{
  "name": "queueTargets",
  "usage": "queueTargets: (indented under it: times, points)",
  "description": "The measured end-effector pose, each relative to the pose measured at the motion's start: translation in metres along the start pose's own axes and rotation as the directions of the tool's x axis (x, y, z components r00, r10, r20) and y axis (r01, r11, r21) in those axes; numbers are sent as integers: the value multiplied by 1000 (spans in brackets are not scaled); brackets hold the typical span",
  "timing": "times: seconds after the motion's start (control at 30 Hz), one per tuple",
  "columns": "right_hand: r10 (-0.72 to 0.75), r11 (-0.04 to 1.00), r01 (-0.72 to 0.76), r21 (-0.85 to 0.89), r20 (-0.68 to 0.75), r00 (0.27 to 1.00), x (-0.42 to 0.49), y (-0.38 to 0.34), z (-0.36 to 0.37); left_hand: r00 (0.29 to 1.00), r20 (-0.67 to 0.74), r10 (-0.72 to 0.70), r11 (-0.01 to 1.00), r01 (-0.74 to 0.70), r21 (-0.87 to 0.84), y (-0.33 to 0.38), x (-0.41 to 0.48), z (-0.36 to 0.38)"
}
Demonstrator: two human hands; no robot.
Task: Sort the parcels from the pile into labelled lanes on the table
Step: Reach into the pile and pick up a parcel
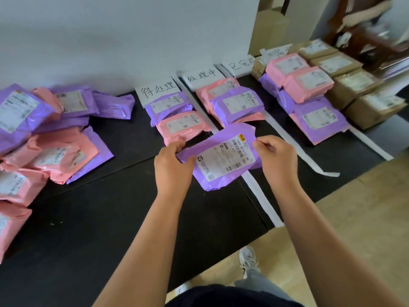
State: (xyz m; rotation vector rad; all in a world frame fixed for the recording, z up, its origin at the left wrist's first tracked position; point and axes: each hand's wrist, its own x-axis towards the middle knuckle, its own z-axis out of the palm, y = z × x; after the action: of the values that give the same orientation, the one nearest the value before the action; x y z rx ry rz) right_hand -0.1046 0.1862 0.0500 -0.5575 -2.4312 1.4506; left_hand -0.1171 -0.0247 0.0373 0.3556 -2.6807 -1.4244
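A purple parcel (223, 155) with a white shipping label is held above the black table (99, 218), over a white tape strip. My left hand (171, 165) grips its left edge and my right hand (276, 157) pinches its right edge. The pile (44, 134) of pink and purple parcels lies at the left. Three paper lane signs stand at the wall: the first sign (158, 90), the second sign (201, 76) and the third sign (240, 65). The first lane holds a purple parcel (168, 106) and a pink parcel (183, 127). The second lane holds pink and purple parcels (236, 105).
White tape strips (261, 196) divide the lanes. The third lane at the right carries stacked pink and purple parcels (309, 103), with several brown cardboard boxes (358, 91) beyond them. The table's front edge runs diagonally; wooden floor and a shoe (249, 260) show below it.
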Motion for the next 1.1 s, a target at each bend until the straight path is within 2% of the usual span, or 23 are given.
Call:
queueTargets:
  times: [0.17, 0.27, 0.4, 0.57, 0.8, 0.93, 1.1]
  points:
    - [64, 996, -65, 60, 26, 998, 72, 26, -33, 969, -23, -247, 968, 246, -44, 24, 5, 66]
    - [109, 992, -114, 55, 83, 991, 111, 47, -46, 948, 47, -313, 948, 315, -44, 37, 2, 107]
    - [149, 988, -154, 20, 153, 977, 150, 74, -54, 928, 117, -354, 924, 367, -107, 51, 3, 152]
    - [185, 979, -166, -115, 182, 966, 185, 107, -55, 905, 167, -391, 907, 410, -100, 58, 14, 192]
    - [263, 953, -208, -222, 260, 929, 226, 130, -40, 852, 185, -489, 852, 512, -105, 64, 53, 226]
    - [283, 946, -200, -255, 349, 893, 244, 139, -24, 851, 222, -477, 867, 496, -40, 63, 74, 236]
    - [312, 912, -150, -381, 409, 858, 264, 142, -11, 854, 288, -434, 890, 456, -12, 61, 90, 248]
